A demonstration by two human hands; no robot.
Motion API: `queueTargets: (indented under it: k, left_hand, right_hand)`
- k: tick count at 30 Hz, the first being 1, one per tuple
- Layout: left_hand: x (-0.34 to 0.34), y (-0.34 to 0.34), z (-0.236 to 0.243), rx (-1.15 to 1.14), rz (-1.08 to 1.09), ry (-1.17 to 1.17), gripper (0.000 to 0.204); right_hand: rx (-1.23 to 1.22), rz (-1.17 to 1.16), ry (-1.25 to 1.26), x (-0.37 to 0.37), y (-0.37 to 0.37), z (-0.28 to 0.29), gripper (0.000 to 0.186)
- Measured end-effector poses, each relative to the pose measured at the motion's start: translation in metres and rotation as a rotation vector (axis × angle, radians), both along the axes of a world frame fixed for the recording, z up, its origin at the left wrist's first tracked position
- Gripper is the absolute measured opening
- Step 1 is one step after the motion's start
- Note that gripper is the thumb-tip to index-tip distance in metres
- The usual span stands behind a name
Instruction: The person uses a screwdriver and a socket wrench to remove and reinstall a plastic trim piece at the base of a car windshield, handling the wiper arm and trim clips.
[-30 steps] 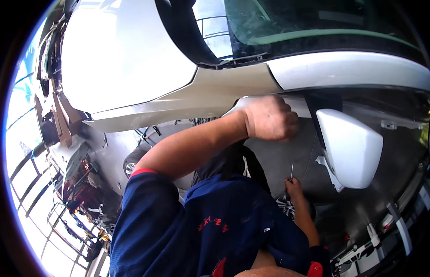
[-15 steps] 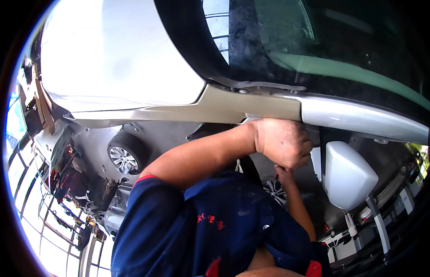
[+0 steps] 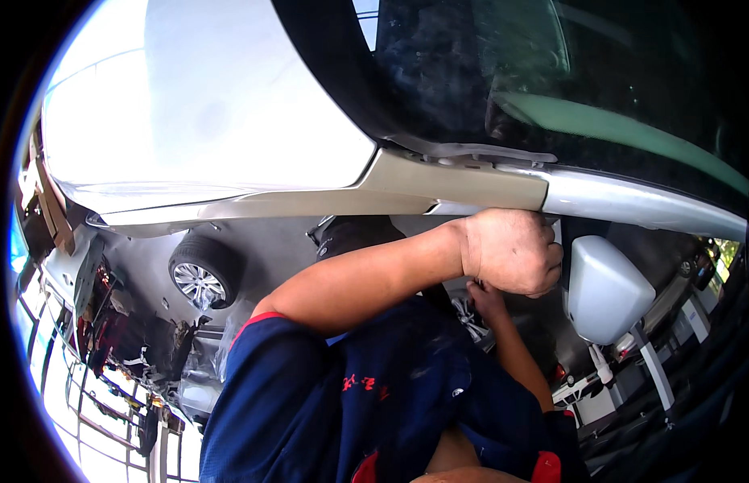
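Observation:
My left hand is curled into a fist just below the lower edge of a beige fender panel. Whatever it grips, if anything, is hidden by its back and knuckles. Below it, my right hand is bent and partly covered by the left one; its fingertips and anything in them cannot be made out. The fender panel runs along a white hood and meets a silver-white pillar beside the dark windshield.
A white side mirror sticks out right of my hands. On the grey floor lies a wheel with tyre, and another spoked wheel shows behind my right hand. Car parts are piled at the left.
The car's panel and hood have shifted slightly right in the view, along with my left fist. My right hand has moved a little left relative to it.

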State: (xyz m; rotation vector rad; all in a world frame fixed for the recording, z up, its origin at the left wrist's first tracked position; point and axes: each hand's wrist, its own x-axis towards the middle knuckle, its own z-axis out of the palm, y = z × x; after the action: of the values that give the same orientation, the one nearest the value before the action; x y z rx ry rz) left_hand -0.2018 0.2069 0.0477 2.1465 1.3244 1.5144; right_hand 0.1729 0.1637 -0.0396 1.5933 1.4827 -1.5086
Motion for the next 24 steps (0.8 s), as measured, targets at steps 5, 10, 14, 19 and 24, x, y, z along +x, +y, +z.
queueTargets:
  k: [5, 10, 14, 19, 24]
  left_hand:
    - [-0.004, 0.002, -0.004, 0.022, -0.057, 0.015, 0.016]
    - [-0.010, 0.006, -0.006, -0.004, -0.116, 0.082, 0.016]
    - [-0.008, 0.011, -0.009, 0.060, -0.108, 0.019, 0.018]
    - [-0.003, 0.010, -0.015, 0.068, -0.065, -0.019, 0.022]
    - [-0.003, 0.011, -0.017, 0.103, -0.066, -0.011, 0.023]
  right_hand:
    - [0.078, 0.027, 0.089, -0.002, -0.005, -0.013, 0.013]
    - [0.055, -0.053, 0.068, -0.016, -0.009, -0.015, 0.013]
    - [0.048, -0.094, 0.038, -0.016, -0.013, -0.012, 0.013]
    - [0.027, -0.121, 0.009, -0.017, -0.019, -0.012, 0.013]
    - [0.014, -0.136, -0.002, -0.016, -0.025, -0.016, 0.013]
